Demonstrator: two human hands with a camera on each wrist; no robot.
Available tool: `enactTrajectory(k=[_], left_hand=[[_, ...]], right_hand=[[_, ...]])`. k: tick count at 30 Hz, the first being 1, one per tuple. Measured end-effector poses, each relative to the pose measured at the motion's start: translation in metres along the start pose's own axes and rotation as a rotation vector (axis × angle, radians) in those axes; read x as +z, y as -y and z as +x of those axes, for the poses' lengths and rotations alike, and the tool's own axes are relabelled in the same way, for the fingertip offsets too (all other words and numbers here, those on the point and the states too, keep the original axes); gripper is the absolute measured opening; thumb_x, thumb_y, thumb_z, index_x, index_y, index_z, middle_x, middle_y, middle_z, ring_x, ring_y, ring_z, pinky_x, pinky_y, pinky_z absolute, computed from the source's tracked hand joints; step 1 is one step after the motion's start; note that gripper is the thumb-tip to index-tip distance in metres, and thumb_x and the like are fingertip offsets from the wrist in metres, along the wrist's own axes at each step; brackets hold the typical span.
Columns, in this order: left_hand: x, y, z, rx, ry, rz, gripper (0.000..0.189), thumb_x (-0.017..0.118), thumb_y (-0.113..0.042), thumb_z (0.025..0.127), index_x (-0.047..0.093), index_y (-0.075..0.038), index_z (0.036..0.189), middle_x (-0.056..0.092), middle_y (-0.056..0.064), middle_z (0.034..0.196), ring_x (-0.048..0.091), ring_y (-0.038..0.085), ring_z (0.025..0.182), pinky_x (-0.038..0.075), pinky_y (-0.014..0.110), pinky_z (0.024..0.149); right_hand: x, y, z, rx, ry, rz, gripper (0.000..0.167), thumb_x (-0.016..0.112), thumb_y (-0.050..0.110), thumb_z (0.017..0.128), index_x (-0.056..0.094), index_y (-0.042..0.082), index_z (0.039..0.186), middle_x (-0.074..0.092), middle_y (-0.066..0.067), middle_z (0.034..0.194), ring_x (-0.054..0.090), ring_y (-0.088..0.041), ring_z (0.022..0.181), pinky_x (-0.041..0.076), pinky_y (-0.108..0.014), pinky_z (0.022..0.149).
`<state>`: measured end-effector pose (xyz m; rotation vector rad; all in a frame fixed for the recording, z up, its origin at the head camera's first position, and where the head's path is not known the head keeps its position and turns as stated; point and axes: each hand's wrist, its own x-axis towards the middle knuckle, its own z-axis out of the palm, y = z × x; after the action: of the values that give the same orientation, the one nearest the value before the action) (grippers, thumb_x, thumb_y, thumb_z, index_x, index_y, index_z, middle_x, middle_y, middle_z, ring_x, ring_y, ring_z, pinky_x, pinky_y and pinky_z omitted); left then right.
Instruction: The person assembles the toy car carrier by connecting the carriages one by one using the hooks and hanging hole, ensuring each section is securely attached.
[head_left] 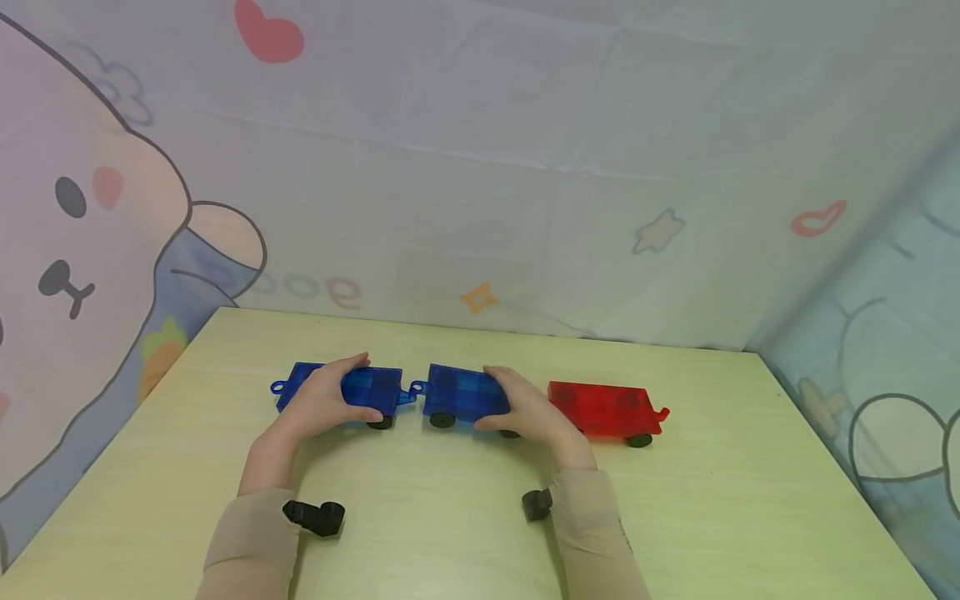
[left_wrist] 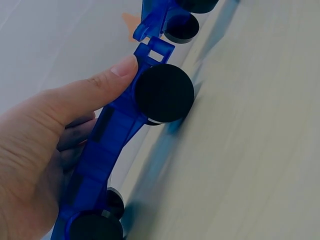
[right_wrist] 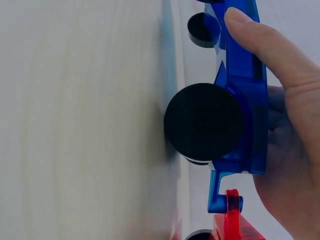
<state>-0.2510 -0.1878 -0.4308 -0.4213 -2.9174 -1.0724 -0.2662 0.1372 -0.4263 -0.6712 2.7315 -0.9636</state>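
Note:
My left hand grips a translucent blue toy wagon with black wheels, its thumb along the near side. In my right hand is a second blue wagon, held the same way. Between them, the left wagon's hook and the second wagon's ring overlap in the head view. Behind the right hand stands a red toy wagon, hook pointing right. Its red ring sits around the blue hook in the right wrist view. The fingers' far sides are hidden.
All three wagons form a row across the back half of a pale wooden table. Right behind the table's far edge hangs a printed cloth. A black wrist mount sticks out from the left sleeve, another from the right.

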Motion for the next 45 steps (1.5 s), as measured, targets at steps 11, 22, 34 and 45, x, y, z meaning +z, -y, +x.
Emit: enactTrajectory(k=[11, 22, 34, 45], left_hand=[[0.0014, -0.0034, 0.0003, 0.0, 0.005, 0.004, 0.101, 0.085, -0.039, 0.074, 0.033, 0.003, 0.15, 0.045, 0.022, 0.149, 0.036, 0.045, 0.139, 0.033, 0.063, 0.11], [0.0026, -0.0041, 0.0009, -0.007, 0.009, -0.001, 0.101, 0.085, -0.04, 0.074, 0.033, 0.002, 0.15, 0.044, 0.021, 0.149, 0.035, 0.045, 0.14, 0.033, 0.063, 0.11], [0.0018, -0.005, 0.0006, 0.0, 0.008, -0.008, 0.101, 0.085, -0.039, 0.074, 0.032, 0.002, 0.151, 0.044, 0.021, 0.149, 0.035, 0.045, 0.139, 0.033, 0.063, 0.11], [0.0011, -0.0038, 0.0003, 0.014, 0.011, -0.011, 0.101, 0.085, -0.038, 0.074, 0.032, 0.003, 0.15, 0.044, 0.022, 0.149, 0.035, 0.045, 0.139, 0.034, 0.063, 0.11]], right_hand=[[0.001, -0.0008, 0.0004, -0.001, 0.006, -0.024, 0.086, 0.079, 0.032, 0.083, 0.034, 0.008, 0.152, 0.037, -0.011, 0.156, 0.035, -0.031, 0.143, 0.032, -0.05, 0.117], [0.0016, -0.0007, 0.0023, -0.003, 0.01, -0.056, 0.086, 0.078, 0.033, 0.083, 0.034, 0.007, 0.152, 0.036, -0.011, 0.156, 0.035, -0.03, 0.144, 0.032, -0.049, 0.117], [0.0014, 0.0025, 0.002, 0.008, 0.024, -0.082, 0.086, 0.078, 0.031, 0.084, 0.033, 0.005, 0.152, 0.034, -0.013, 0.157, 0.033, -0.031, 0.144, 0.032, -0.05, 0.117], [0.0022, 0.0044, 0.0026, 0.026, 0.032, -0.097, 0.086, 0.079, 0.032, 0.083, 0.033, 0.008, 0.152, 0.034, -0.011, 0.157, 0.032, -0.029, 0.145, 0.032, -0.048, 0.118]])
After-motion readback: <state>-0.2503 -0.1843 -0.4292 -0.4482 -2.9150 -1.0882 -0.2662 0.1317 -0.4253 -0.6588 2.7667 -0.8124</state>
